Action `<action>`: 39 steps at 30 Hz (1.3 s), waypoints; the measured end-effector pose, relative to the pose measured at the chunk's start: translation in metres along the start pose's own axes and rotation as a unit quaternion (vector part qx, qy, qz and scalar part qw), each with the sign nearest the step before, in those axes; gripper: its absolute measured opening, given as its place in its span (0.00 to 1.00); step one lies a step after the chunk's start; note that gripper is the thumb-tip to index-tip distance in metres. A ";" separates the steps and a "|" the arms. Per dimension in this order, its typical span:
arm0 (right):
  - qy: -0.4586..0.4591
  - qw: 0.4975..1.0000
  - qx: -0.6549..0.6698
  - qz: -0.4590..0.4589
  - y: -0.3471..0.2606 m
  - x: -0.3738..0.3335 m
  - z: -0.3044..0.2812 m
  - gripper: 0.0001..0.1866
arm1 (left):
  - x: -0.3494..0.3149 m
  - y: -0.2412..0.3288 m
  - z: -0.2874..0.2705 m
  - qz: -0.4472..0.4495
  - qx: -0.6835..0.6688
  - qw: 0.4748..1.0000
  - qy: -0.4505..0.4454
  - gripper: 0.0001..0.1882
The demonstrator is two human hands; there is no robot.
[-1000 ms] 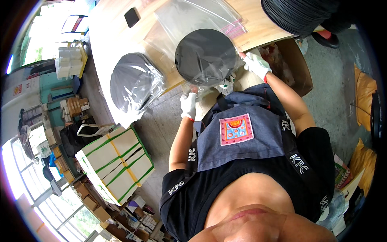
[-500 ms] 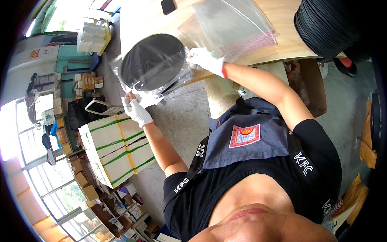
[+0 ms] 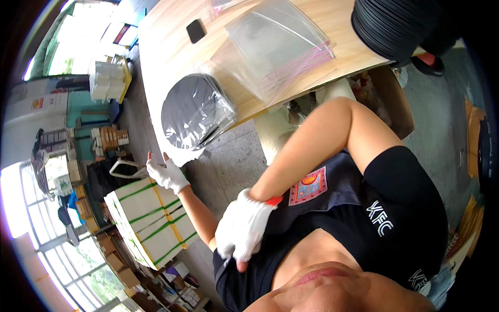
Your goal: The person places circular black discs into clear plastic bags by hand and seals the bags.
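Observation:
A clear plastic bag with round, flat black discs inside lies at the table's left front edge, with neither hand on it. Just below it, off the table, my left hand in a white knit glove has its fingers spread and holds nothing; bare fingertips stick out of the glove. My right hand, gloved likewise, is drawn back against my left shoulder, where the apron strap ran. Its fingers are curled, and whatever they grip is hidden behind the glove. The grey apron with a colourful patch shows under my right forearm.
Flat clear bags with pink edges lie on the wooden table, near a black phone-like object. A tall stack of black discs stands at right. Below are an open carton and, left, a strapped white stack.
Both hands have let go of the bagged discs, which now rest on the table. My right hand has swung back to my left shoulder; my left hand has dropped slightly and opened.

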State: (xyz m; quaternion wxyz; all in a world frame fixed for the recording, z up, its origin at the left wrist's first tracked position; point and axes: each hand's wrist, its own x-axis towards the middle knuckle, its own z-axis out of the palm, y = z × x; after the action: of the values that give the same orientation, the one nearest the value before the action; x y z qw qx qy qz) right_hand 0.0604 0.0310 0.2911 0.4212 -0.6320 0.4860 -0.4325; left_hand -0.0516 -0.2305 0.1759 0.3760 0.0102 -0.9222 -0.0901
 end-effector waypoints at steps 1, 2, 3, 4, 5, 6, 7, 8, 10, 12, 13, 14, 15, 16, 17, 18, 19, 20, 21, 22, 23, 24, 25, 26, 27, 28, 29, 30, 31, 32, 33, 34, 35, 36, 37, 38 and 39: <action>-0.032 0.999 0.036 -0.016 -0.015 0.005 -0.006 0.18 | 0.002 0.018 -0.006 0.070 -0.026 0.997 0.034 0.18; 0.058 0.986 0.085 -0.130 -0.024 0.012 -0.001 0.18 | 0.003 0.040 -0.001 0.063 -0.141 0.988 0.019 0.19; 0.099 0.975 0.092 -0.177 -0.030 0.014 0.000 0.17 | 0.005 0.085 -0.008 0.078 -0.250 0.964 -0.054 0.19; 0.119 0.974 0.073 -0.180 -0.033 0.009 -0.002 0.16 | 0.000 0.114 -0.004 0.088 -0.263 0.948 -0.158 0.20; 0.126 0.975 0.052 -0.178 -0.034 0.006 0.001 0.15 | -0.025 0.111 0.019 0.074 -0.331 0.900 -0.273 0.16; 0.144 0.976 0.025 -0.161 -0.034 -0.005 0.000 0.14 | -0.044 0.128 0.031 0.083 -0.356 0.852 -0.374 0.15; 0.161 0.976 -0.006 -0.147 -0.037 -0.022 -0.003 0.14 | -0.068 0.141 0.035 0.102 -0.364 0.800 -0.467 0.14; 0.184 0.975 -0.045 -0.121 -0.037 -0.038 -0.003 0.13 | -0.096 0.153 0.043 0.133 -0.383 0.750 -0.523 0.13; 0.259 0.955 -0.132 -0.055 -0.039 -0.085 -0.007 0.12 | -0.147 0.178 0.058 0.204 -0.426 0.646 -0.600 0.12; 0.341 0.913 -0.225 0.014 -0.045 -0.141 -0.010 0.12 | -0.186 0.194 0.065 0.248 -0.471 0.587 -0.610 0.10; 0.389 0.878 -0.274 0.051 -0.051 -0.174 -0.010 0.12 | -0.197 0.202 0.071 0.268 -0.492 0.566 -0.605 0.09; 0.438 0.833 -0.324 0.090 -0.055 -0.207 -0.009 0.12 | -0.204 0.210 0.074 0.267 -0.484 0.559 -0.618 0.09; 0.490 0.774 -0.380 0.131 -0.062 -0.239 -0.009 0.13 | -0.203 0.217 0.071 0.266 -0.472 0.561 -0.625 0.08; 0.538 0.691 -0.450 0.175 -0.070 -0.270 -0.011 0.13 | -0.198 0.223 0.070 0.260 -0.445 0.556 -0.652 0.08; 0.586 0.572 -0.521 0.242 -0.078 -0.314 -0.011 0.14 | -0.188 0.236 0.069 0.263 -0.414 0.544 -0.680 0.09; 0.583 0.374 -0.650 0.313 -0.078 -0.362 -0.015 0.16 | -0.176 0.248 0.063 0.261 -0.382 0.535 -0.707 0.09; 0.589 0.332 -0.602 0.425 -0.111 -0.363 -0.021 0.19 | -0.165 0.255 0.051 0.261 -0.354 0.509 -0.740 0.09; 0.565 0.281 -0.550 0.547 -0.151 -0.362 -0.022 0.25 | -0.150 0.269 0.040 0.270 -0.328 0.480 -0.768 0.09; 0.576 0.253 -0.557 0.542 -0.158 -0.388 -0.020 0.26 | -0.139 0.282 0.038 0.280 -0.300 0.451 -0.792 0.10; 0.563 0.261 -0.515 0.590 -0.157 -0.403 -0.022 0.27 | -0.136 0.289 0.044 0.297 -0.256 0.428 -0.814 0.10; 0.546 0.269 -0.475 0.635 -0.157 -0.412 -0.025 0.27 | -0.127 0.298 0.042 0.349 -0.226 0.435 -0.799 0.12; 0.497 0.271 -0.491 0.662 -0.159 -0.418 -0.026 0.28 | -0.113 0.311 0.038 0.403 -0.195 0.439 -0.779 0.13; 0.484 0.279 -0.490 0.668 -0.161 -0.423 -0.028 0.27 | -0.101 0.321 0.037 0.454 -0.163 0.442 -0.756 0.14; 0.473 0.292 -0.490 0.671 -0.162 -0.426 -0.032 0.27 | -0.094 0.318 0.047 0.436 -0.233 0.454 -0.741 0.15; 0.459 0.302 -0.488 0.678 -0.163 -0.427 -0.034 0.26 | -0.081 0.330 0.044 0.442 -0.195 0.506 -0.715 0.17; 0.441 0.302 -0.507 0.676 -0.164 -0.427 -0.036 0.21 | -0.073 0.340 0.051 0.417 -0.210 0.537 -0.703 0.18; 0.401 0.277 -0.562 0.669 -0.163 -0.435 -0.036 0.19 | -0.048 0.366 0.041 0.380 -0.231 0.531 -0.721 0.17; 0.358 0.251 -0.613 0.658 -0.156 -0.451 -0.036 0.17 | -0.038 0.377 0.049 0.342 -0.296 0.557 -0.697 0.16; 0.311 0.221 -0.658 0.649 -0.154 -0.468 -0.032 0.15 | -0.023 0.405 0.039 0.337 -0.290 0.604 -0.661 0.17; 0.358 0.260 -0.699 0.562 -0.153 -0.467 -0.035 0.10 | -0.012 0.415 0.053 0.303 -0.379 0.584 -0.651 0.21; 0.368 0.284 -0.688 0.557 -0.152 -0.465 -0.026 0.10 | -0.005 0.424 0.061 0.148 -0.570 0.432 -0.683 0.30; 0.376 0.310 -0.678 0.551 -0.158 -0.436 -0.011 0.10 | 0.007 0.437 0.063 0.084 -0.653 0.334 -0.675 0.42; 0.381 0.333 -0.667 0.547 -0.163 -0.415 0.002 0.11 | 0.020 0.448 0.061 -0.014 -0.709 0.212 -0.672 0.40; 0.356 0.388 -0.714 0.460 -0.150 -0.420 0.021 0.09 | 0.032 0.457 0.059 -0.111 -0.745 0.076 -0.653 0.39; 0.328 0.443 -0.750 0.365 -0.132 -0.424 0.037 0.16 | 0.047 0.460 0.055 -0.158 -0.745 0.089 -0.642 0.40; 0.325 0.440 -0.772 0.325 -0.124 -0.404 0.044 0.14 | 0.056 0.456 0.053 -0.171 -0.746 0.127 -0.631 0.38; 0.321 0.436 -0.792 0.282 -0.116 -0.379 0.054 0.14 | 0.065 0.449 0.053 -0.186 -0.746 0.165 -0.618 0.35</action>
State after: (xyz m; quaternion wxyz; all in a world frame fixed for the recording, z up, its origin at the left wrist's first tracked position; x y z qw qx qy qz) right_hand 0.0827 0.4281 0.3352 -0.3508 -0.3332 0.8679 0.1122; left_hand -0.1131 0.2138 0.2613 -0.5167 -0.1626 -0.3154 -0.7791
